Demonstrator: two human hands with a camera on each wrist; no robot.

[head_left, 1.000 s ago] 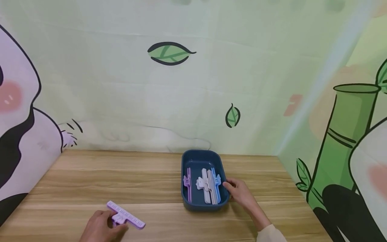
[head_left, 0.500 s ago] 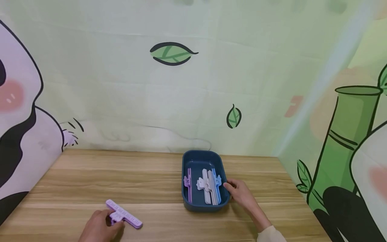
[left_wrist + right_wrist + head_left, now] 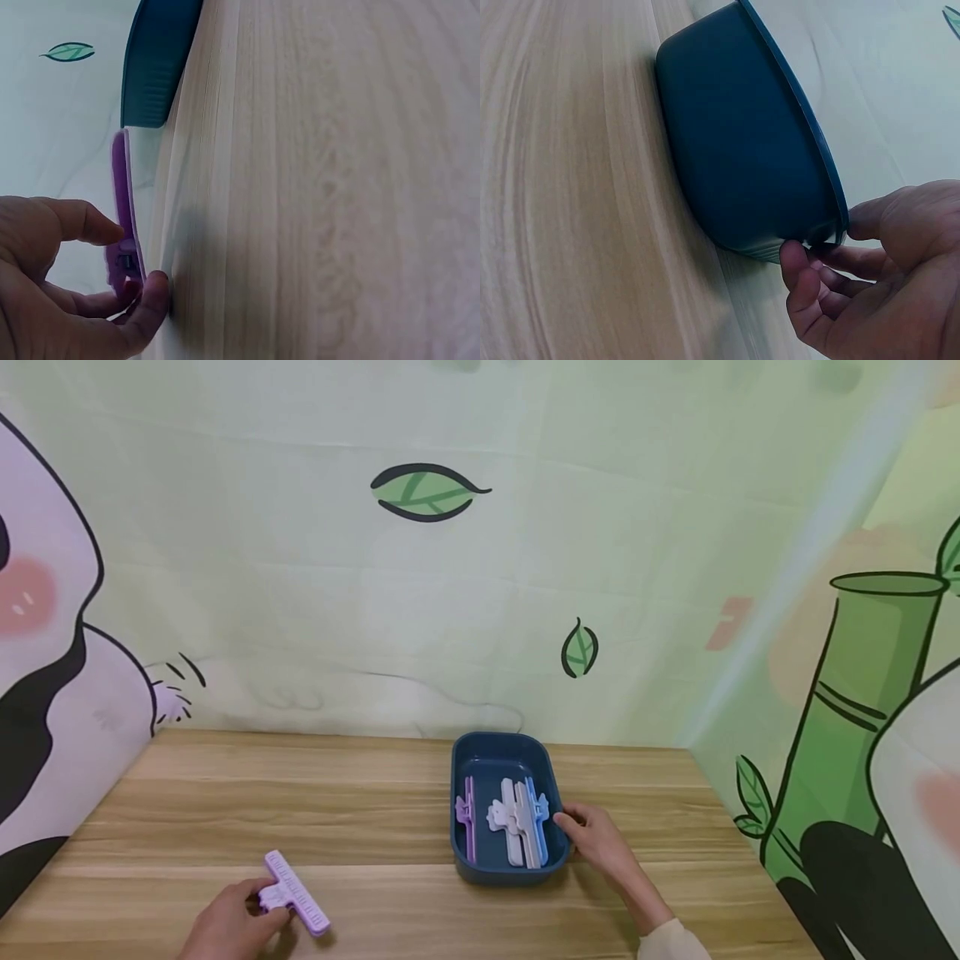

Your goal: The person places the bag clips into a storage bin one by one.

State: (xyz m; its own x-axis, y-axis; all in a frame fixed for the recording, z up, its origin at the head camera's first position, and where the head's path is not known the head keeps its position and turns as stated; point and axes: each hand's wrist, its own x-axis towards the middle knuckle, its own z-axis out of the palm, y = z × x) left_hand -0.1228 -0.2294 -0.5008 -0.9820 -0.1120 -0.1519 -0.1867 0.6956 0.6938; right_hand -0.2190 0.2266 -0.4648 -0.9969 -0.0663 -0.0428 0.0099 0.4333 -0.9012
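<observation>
Low at the table's near left, my left hand (image 3: 234, 920) pinches a light purple ruler-like bag clip (image 3: 297, 893) by its handle. In the left wrist view the clip (image 3: 122, 199) shows edge-on, thumb and fingers (image 3: 155, 296) about its handle, close to the wood. My right hand (image 3: 600, 842) holds the right wall of a dark blue box (image 3: 510, 875); in the right wrist view its fingers pinch the box's rim (image 3: 821, 150). Inside the box lie a purple clip (image 3: 470, 818) along the left side, and a white clip (image 3: 513, 822), a greyish clip (image 3: 528, 827) and a blue clip (image 3: 538, 814) side by side at the right.
The wood-grain table (image 3: 337, 802) runs back to a green backdrop (image 3: 285, 568) printed with leaves, pandas and bamboo. The box stands right of centre, its far end close to the backdrop. Bare wood lies between the left hand and the box.
My left hand has drawn slightly left with the purple clip, whose bar has turned to a steeper slant. The right hand and the box stay in place.
</observation>
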